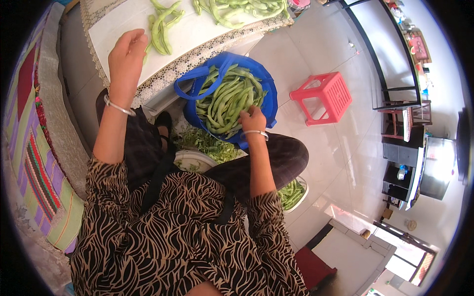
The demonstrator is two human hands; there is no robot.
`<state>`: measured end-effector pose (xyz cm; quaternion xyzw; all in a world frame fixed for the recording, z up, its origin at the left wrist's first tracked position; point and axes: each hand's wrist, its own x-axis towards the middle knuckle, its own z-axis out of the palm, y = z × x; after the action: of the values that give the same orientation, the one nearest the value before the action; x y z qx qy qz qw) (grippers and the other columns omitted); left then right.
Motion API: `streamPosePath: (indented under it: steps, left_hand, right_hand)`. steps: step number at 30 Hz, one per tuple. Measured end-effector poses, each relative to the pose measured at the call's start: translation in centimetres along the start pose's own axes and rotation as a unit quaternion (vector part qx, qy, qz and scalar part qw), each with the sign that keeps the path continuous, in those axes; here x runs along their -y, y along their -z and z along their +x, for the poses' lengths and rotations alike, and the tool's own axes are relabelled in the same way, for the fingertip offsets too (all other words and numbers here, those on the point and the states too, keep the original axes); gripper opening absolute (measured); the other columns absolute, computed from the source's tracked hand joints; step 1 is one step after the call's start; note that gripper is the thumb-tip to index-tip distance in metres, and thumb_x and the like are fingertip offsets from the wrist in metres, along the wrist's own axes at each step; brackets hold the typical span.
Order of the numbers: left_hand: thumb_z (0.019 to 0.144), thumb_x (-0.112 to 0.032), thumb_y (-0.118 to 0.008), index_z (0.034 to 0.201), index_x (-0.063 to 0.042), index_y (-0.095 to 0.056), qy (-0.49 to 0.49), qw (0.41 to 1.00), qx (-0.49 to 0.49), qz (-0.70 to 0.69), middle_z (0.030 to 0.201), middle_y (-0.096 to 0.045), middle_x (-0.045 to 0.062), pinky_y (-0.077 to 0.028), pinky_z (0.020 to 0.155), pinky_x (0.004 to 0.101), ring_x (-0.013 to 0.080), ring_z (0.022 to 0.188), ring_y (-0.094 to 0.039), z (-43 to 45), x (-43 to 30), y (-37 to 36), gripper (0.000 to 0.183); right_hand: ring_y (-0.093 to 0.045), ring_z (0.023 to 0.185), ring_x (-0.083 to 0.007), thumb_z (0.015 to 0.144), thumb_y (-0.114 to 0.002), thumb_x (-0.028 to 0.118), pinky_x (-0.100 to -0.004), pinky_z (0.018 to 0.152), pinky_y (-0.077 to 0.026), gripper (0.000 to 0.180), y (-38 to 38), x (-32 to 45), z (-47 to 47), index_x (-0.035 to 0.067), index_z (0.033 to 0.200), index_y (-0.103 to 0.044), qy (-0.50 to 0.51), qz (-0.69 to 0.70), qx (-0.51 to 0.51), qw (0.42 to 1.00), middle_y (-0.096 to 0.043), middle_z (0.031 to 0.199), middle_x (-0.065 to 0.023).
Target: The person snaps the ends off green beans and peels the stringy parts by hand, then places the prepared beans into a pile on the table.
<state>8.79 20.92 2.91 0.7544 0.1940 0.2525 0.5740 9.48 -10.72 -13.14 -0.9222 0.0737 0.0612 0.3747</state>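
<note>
My left hand (127,50) is over the white tabletop (111,27), beside a small pile of green bean pods (162,35); a pod shows at its fingertips, but its grip is unclear. A larger heap of pods (240,9) lies along the table's far side. My right hand (253,120) reaches into a blue fabric bag (270,90) full of long green beans (226,100), its fingers touching the beans at the near right edge. Whether a bean is pinched there cannot be told.
A pink plastic stool (326,97) stands right of the bag. Leafy trimmings (218,148) and a round basin (203,159) are between my legs. A white container of green beans (292,194) sits beyond my right thigh. A lace-edged cloth (168,76) hangs along the table edge.
</note>
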Motion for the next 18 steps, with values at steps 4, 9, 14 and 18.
streamPosePath:
  steps: [4,9,14,18]
  left_hand:
    - [0.090,-0.015,-0.049,0.099,-0.001,-0.060,0.008,0.996,0.075,-0.046,0.082,-0.060,0.003,-0.040,0.066,0.0195,0.0066,0.071,-0.048,-3.8,-1.9,-0.2,0.020]
    - [0.093,-0.015,-0.047,0.099,-0.002,-0.058,0.089,0.950,0.275,-0.116,0.089,-0.061,0.004,-0.041,0.056,0.0184,0.0062,0.069,-0.055,-8.0,-1.6,-2.4,0.018]
    - [0.092,-0.018,-0.048,0.101,0.001,-0.060,0.197,0.889,0.394,-0.128,0.084,-0.062,0.006,-0.041,0.050,0.0187,0.0073,0.064,-0.055,-10.4,0.3,-6.3,0.024]
    - [0.090,-0.026,-0.052,0.099,0.003,-0.060,0.319,0.823,0.443,-0.158,0.083,-0.063,0.008,-0.038,0.045,0.0183,0.0077,0.057,-0.054,-11.6,2.5,-8.9,0.032]
  right_hand:
    - [-0.063,0.075,-0.0286,0.072,-0.070,0.019,-0.0352,0.069,-0.049,0.034,-1.0,1.8,0.5,-0.004,0.094,-0.058,-0.043,0.066,-0.124,0.989,-0.064,0.082,-0.0161]
    - [-0.061,0.067,-0.0189,0.075,-0.068,0.014,-0.0301,0.064,-0.048,0.026,0.8,4.4,-1.7,-0.005,0.091,-0.058,0.020,0.169,-0.109,0.979,-0.063,0.077,-0.0128]
    - [-0.055,0.066,-0.0087,0.080,-0.065,0.008,-0.0243,0.061,-0.047,0.018,3.0,6.3,-6.0,-0.004,0.090,-0.057,0.029,0.261,-0.096,0.960,-0.061,0.075,-0.0053]
    - [-0.054,0.066,-0.0075,0.080,-0.065,0.007,-0.0226,0.061,-0.046,0.018,3.9,7.3,-9.6,-0.003,0.092,-0.055,0.022,0.289,-0.101,0.952,-0.060,0.076,-0.0036]
